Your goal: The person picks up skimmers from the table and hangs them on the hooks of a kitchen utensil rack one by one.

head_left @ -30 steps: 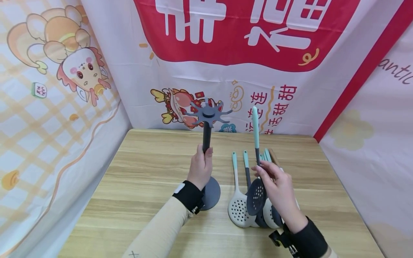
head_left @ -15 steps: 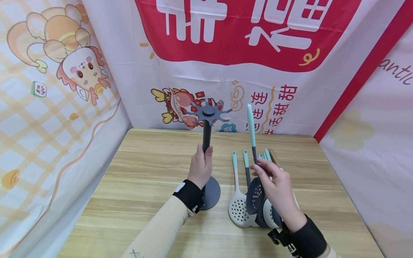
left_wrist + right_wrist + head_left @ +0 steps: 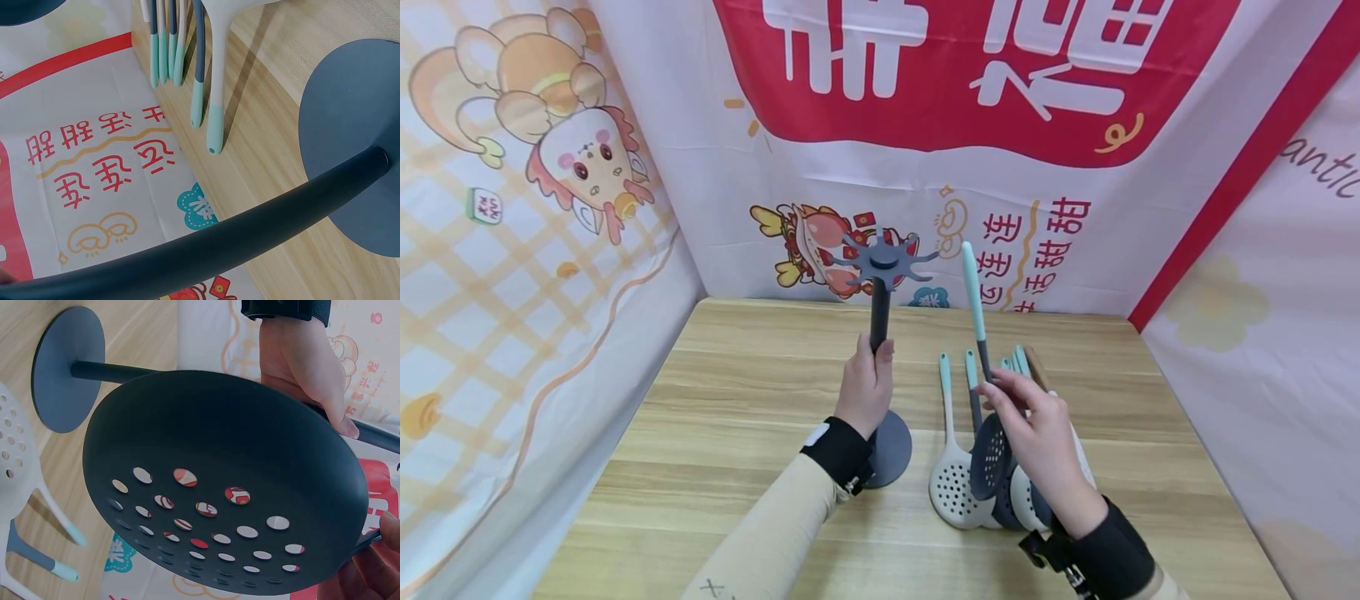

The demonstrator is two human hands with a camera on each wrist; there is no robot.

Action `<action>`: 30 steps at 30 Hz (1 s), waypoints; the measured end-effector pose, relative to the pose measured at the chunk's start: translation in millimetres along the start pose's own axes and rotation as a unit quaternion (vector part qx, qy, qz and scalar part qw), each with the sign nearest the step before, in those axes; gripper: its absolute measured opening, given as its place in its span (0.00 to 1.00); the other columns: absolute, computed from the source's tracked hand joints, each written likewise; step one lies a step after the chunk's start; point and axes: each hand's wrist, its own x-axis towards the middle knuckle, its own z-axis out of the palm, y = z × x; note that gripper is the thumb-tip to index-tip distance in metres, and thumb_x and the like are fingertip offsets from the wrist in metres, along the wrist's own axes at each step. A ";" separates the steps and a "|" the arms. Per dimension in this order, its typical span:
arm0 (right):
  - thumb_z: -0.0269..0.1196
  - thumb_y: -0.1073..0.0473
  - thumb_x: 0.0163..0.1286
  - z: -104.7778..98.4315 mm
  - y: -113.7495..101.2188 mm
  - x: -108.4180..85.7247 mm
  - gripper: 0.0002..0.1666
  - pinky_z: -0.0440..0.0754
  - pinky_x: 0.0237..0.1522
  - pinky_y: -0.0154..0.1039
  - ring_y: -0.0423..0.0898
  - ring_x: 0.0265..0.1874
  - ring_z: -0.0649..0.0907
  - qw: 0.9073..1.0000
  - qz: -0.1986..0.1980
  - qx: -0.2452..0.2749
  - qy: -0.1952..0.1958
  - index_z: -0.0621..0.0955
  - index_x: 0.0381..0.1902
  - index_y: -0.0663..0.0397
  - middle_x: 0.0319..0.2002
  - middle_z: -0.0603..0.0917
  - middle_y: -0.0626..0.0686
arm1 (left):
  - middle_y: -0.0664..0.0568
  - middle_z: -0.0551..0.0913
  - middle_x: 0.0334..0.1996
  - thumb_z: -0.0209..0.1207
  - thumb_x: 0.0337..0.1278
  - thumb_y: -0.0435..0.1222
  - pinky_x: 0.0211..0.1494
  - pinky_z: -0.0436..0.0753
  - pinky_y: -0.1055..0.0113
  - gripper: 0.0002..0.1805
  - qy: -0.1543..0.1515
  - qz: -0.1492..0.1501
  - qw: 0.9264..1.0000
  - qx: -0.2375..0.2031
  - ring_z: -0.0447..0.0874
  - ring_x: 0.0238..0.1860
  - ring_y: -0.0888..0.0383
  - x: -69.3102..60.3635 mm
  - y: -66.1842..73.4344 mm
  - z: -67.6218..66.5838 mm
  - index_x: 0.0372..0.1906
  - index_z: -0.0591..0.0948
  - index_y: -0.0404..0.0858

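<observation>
In the head view a dark grey stand has a round base (image 3: 891,450), a black pole (image 3: 880,315) and a hooked top (image 3: 883,260). My left hand (image 3: 865,387) grips the pole below that top. My right hand (image 3: 1037,433) pinches the dark shaft of a slotted skimmer (image 3: 989,458), its mint handle pointing up. The skimmer is right of the stand, apart from it, above the other utensils. In the right wrist view the skimmer's dark perforated bowl (image 3: 219,437) fills the middle. The left wrist view shows the pole (image 3: 206,250) and base (image 3: 350,125).
On the wooden table (image 3: 737,400), a white slotted utensil (image 3: 955,492) and several grey and white utensils with mint handles lie to the right, partly under my right hand. A brown handle (image 3: 1037,367) is among them. A printed cloth (image 3: 700,183) rises behind the table.
My right hand has moved slightly left with the skimmer, whose handle now tilts further left toward the stand. My left hand stays on the pole.
</observation>
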 end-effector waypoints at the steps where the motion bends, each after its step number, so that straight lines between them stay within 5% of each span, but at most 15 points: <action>1: 0.60 0.67 0.72 0.2 -0.3 0.1 0.12 0.82 0.38 0.24 0.49 0.32 0.88 1.000 0.001 0.000 0.000 0.82 0.51 0.65 0.37 0.90 0.57 | 0.53 0.64 0.22 0.38 0.79 0.47 0.24 0.64 0.69 0.19 0.000 -0.001 1.000 0.000 0.61 0.18 0.62 0.1 0.2 -0.2 0.42 0.68 0.33; 19: 0.61 0.63 0.72 1.9 -2.3 3.9 0.12 0.84 0.32 0.32 0.41 0.30 0.85 1.000 0.006 -0.010 -0.005 0.83 0.51 0.61 0.35 0.90 0.54 | 0.54 0.64 0.21 0.36 0.79 0.49 0.23 0.65 0.68 0.21 0.003 0.007 1.000 -0.007 0.61 0.18 0.64 0.5 0.3 -0.1 0.42 0.67 0.35; 30: 0.63 0.64 0.71 2.6 -4.0 8.2 0.11 0.85 0.34 0.31 0.44 0.29 0.86 1.000 -0.008 -0.011 -0.006 0.84 0.48 0.61 0.34 0.90 0.54 | 0.54 0.63 0.21 0.38 0.79 0.47 0.23 0.65 0.68 0.19 0.001 0.004 1.000 0.003 0.61 0.17 0.63 -0.3 1.9 -0.1 0.41 0.67 0.34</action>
